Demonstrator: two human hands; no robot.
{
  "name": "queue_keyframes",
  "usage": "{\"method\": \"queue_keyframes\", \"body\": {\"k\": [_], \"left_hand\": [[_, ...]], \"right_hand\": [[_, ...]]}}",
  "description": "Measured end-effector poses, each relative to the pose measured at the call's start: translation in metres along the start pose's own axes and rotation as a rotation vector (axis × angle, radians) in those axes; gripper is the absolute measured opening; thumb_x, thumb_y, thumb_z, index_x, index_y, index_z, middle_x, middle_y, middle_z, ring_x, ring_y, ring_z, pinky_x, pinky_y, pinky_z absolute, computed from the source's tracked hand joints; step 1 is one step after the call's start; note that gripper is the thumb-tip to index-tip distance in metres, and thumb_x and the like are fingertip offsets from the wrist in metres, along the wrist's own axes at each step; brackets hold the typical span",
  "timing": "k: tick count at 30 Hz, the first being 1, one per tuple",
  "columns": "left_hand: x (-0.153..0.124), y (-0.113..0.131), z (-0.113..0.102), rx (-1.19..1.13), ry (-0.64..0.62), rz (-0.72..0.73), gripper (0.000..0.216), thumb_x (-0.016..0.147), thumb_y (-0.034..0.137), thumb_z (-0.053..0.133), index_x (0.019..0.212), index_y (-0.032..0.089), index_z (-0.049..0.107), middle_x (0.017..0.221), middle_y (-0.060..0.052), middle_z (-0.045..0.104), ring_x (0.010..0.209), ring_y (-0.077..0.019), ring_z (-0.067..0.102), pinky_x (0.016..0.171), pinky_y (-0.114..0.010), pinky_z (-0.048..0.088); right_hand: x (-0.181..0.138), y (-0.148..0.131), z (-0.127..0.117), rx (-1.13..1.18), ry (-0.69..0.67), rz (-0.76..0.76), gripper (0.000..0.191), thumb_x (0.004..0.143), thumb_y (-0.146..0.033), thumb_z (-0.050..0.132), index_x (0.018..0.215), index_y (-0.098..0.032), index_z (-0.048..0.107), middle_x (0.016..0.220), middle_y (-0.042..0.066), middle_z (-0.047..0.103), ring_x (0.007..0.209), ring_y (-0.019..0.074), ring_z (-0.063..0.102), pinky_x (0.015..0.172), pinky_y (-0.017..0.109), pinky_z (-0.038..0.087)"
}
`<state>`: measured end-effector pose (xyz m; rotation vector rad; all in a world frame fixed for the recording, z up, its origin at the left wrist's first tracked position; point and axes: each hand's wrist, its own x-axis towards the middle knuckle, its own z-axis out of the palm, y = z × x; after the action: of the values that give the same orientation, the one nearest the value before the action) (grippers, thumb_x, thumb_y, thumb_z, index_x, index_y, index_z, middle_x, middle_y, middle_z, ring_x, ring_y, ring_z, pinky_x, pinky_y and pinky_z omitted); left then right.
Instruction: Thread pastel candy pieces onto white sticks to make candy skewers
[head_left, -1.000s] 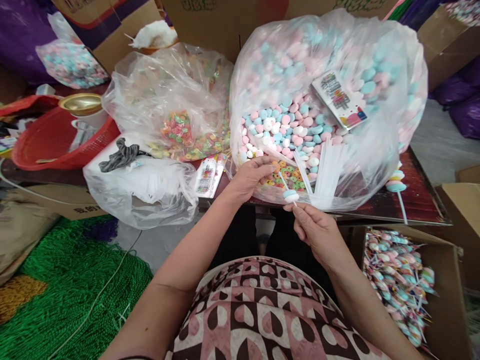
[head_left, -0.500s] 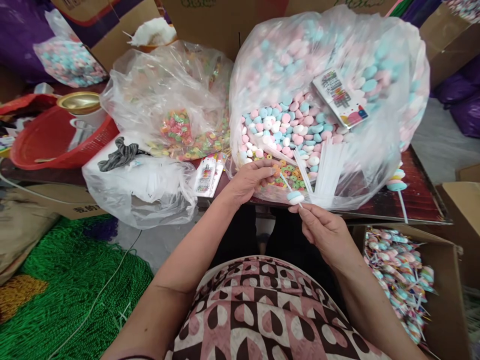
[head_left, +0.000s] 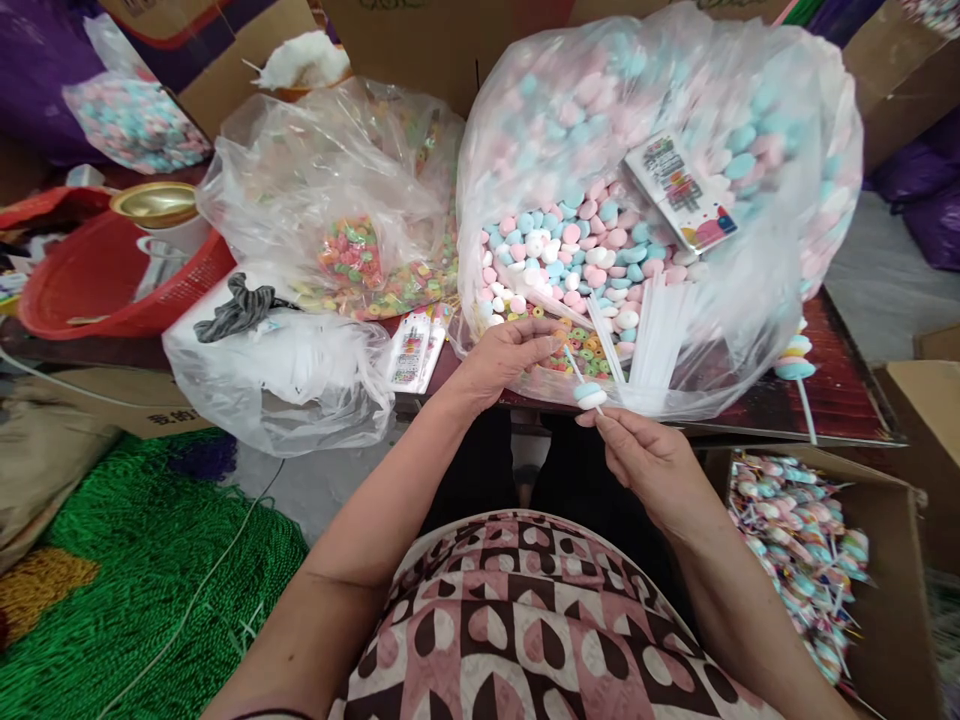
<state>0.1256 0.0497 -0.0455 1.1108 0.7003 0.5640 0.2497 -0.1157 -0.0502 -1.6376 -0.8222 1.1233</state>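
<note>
My right hand point(head_left: 637, 455) pinches the lower end of a thin white stick point(head_left: 572, 362), tilted up to the left. Threaded on the stick is a candy with a blue layer and a white layer point(head_left: 590, 396), just beyond my right fingertips. My left hand point(head_left: 514, 358) is closed at the stick's upper tip, its fingers around a small orange ring candy point(head_left: 561, 328) that they partly hide. Below both hands' far side lie small coloured ring candies point(head_left: 592, 352) in a clear bag. A bundle of white sticks point(head_left: 658, 345) rests there too.
A large clear bag point(head_left: 780, 130) of pink, blue and white candies bears a card pack point(head_left: 681, 190). To the left are a bag of ring candies point(head_left: 349, 250), white plastic bags point(head_left: 300, 380) and a red basket point(head_left: 90, 300). A box point(head_left: 892, 600) of wrapped candy sticks stands lower right.
My left fingers have shifted slightly at the stick's tip, and the orange ring candy there shows less. My right hand and the threaded candy stay nearly in place.
</note>
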Motion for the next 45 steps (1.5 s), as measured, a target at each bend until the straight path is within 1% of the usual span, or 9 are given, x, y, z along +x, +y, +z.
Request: {"method": "queue_keyframes", "body": {"k": [8, 16, 19, 22, 24, 29, 35, 41, 45], "left_hand": [[0.001, -0.004, 0.003, 0.134, -0.002, 0.034, 0.033, 0.07, 0.04, 0.077, 0.092, 0.016, 0.069, 0.076, 0.0, 0.065, 0.068, -0.0094, 0.059, 0.055, -0.018, 0.042], [-0.003, -0.009, 0.007, 0.255, -0.008, 0.132, 0.03, 0.08, 0.046, 0.064, 0.085, 0.017, 0.062, 0.073, 0.001, 0.062, 0.068, -0.0089, 0.055, 0.064, -0.021, 0.043], [-0.004, -0.012, 0.011, 0.324, -0.007, 0.144, 0.029, 0.084, 0.046, 0.059, 0.088, 0.017, 0.062, 0.075, 0.001, 0.062, 0.07, -0.0098, 0.057, 0.068, -0.022, 0.043], [-0.004, -0.013, 0.013, 0.395, -0.001, 0.189, 0.024, 0.084, 0.041, 0.061, 0.09, 0.018, 0.063, 0.081, 0.001, 0.065, 0.076, -0.0105, 0.058, 0.073, -0.023, 0.043], [-0.005, -0.013, 0.015, 0.346, 0.004, 0.197, 0.022, 0.082, 0.038, 0.064, 0.089, 0.017, 0.063, 0.082, 0.001, 0.066, 0.076, -0.0102, 0.059, 0.072, -0.023, 0.043], [-0.006, -0.017, 0.021, -0.019, 0.032, 0.098, 0.029, 0.076, 0.041, 0.07, 0.089, 0.016, 0.064, 0.077, 0.0, 0.067, 0.07, -0.0101, 0.06, 0.063, -0.022, 0.044], [-0.004, -0.025, 0.026, -0.314, 0.034, 0.011, 0.03, 0.07, 0.036, 0.077, 0.093, 0.018, 0.069, 0.084, -0.002, 0.071, 0.073, -0.0106, 0.062, 0.067, -0.024, 0.047], [-0.003, -0.026, 0.025, -0.357, 0.036, -0.002, 0.028, 0.071, 0.033, 0.077, 0.094, 0.019, 0.072, 0.08, -0.001, 0.068, 0.07, -0.0097, 0.06, 0.064, -0.024, 0.046], [-0.005, -0.021, 0.022, -0.207, 0.011, 0.042, 0.025, 0.073, 0.036, 0.074, 0.091, 0.018, 0.072, 0.074, 0.0, 0.066, 0.066, -0.0086, 0.057, 0.062, -0.022, 0.044]], "right_hand": [[-0.006, -0.006, -0.006, -0.067, -0.006, -0.023, 0.048, 0.083, -0.057, 0.058, 0.099, -0.014, 0.071, 0.044, -0.007, 0.036, 0.039, 0.0087, 0.031, 0.04, 0.023, 0.017], [-0.006, -0.004, -0.01, -0.124, -0.054, -0.037, 0.045, 0.085, -0.056, 0.057, 0.098, -0.016, 0.072, 0.044, -0.007, 0.036, 0.04, 0.0095, 0.032, 0.041, 0.024, 0.02], [-0.006, -0.001, -0.009, -0.12, -0.054, -0.028, 0.045, 0.086, -0.055, 0.056, 0.099, -0.015, 0.072, 0.044, -0.007, 0.034, 0.04, 0.0092, 0.03, 0.04, 0.024, 0.018], [-0.004, -0.001, -0.008, -0.112, -0.038, -0.038, 0.044, 0.087, -0.054, 0.056, 0.1, -0.015, 0.071, 0.044, -0.008, 0.034, 0.04, 0.009, 0.03, 0.041, 0.023, 0.018], [-0.001, -0.001, -0.007, -0.089, -0.024, -0.049, 0.043, 0.087, -0.053, 0.056, 0.101, -0.015, 0.071, 0.045, -0.008, 0.034, 0.041, 0.0088, 0.03, 0.042, 0.023, 0.018], [0.003, 0.0, -0.003, -0.02, -0.022, -0.035, 0.042, 0.086, -0.053, 0.056, 0.098, -0.015, 0.07, 0.045, -0.008, 0.033, 0.041, 0.0086, 0.029, 0.042, 0.023, 0.017], [0.002, 0.003, 0.001, 0.008, -0.03, -0.026, 0.044, 0.085, -0.055, 0.057, 0.097, -0.015, 0.07, 0.044, -0.008, 0.032, 0.039, 0.0083, 0.028, 0.042, 0.023, 0.015], [-0.002, 0.003, -0.003, 0.029, -0.018, -0.001, 0.046, 0.083, -0.057, 0.058, 0.098, -0.015, 0.07, 0.044, -0.008, 0.031, 0.039, 0.0078, 0.026, 0.041, 0.023, 0.015], [-0.005, 0.004, -0.008, -0.021, -0.039, 0.001, 0.047, 0.084, -0.056, 0.057, 0.098, -0.013, 0.07, 0.045, -0.008, 0.033, 0.04, 0.008, 0.029, 0.041, 0.023, 0.017]]}}
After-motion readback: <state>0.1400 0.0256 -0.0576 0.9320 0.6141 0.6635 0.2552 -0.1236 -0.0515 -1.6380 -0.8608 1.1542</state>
